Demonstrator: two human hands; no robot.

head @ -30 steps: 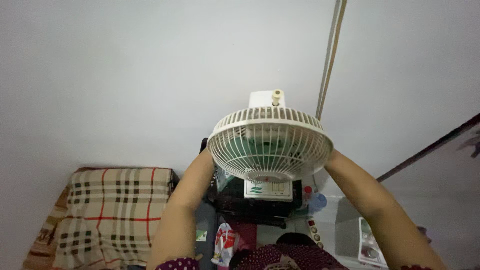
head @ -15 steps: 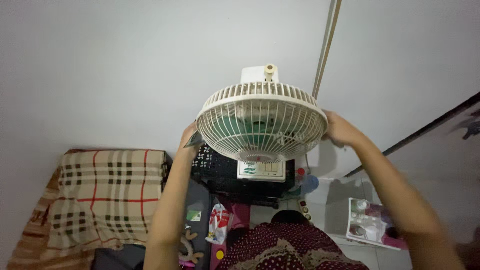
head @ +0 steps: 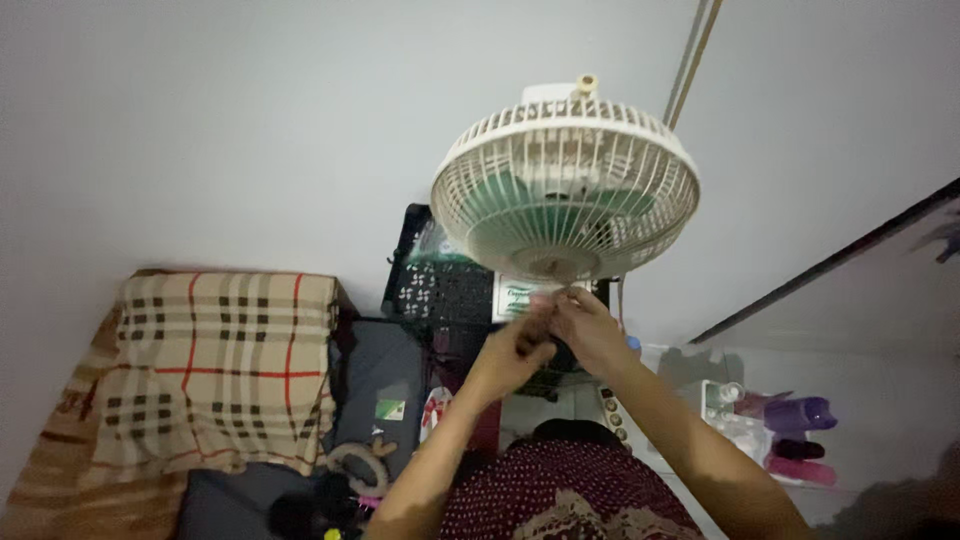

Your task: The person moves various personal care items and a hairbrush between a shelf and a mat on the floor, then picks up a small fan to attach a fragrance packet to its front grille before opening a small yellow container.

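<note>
A white wall fan point(head: 565, 190) with a round wire grille and green blades hangs on the wall in front of me. My left hand point(head: 518, 345) and my right hand point(head: 585, 325) meet just below the grille's lower edge, fingers pinched together at a small part near the fan's bottom rim. What they pinch is blurred and too small to tell. The fan's white control box point(head: 520, 296) shows behind my hands.
A plaid cloth point(head: 215, 365) lies at the lower left. A black perforated crate point(head: 440, 285) stands under the fan. A grey pad point(head: 380, 385) lies beside the cloth. A tray with purple bottles point(head: 790, 430) sits at the right. Cables point(head: 695, 50) run up the wall.
Both hands left the sides of the grille and came together under its bottom edge. The view shifted, so the fan now appears higher and further right.
</note>
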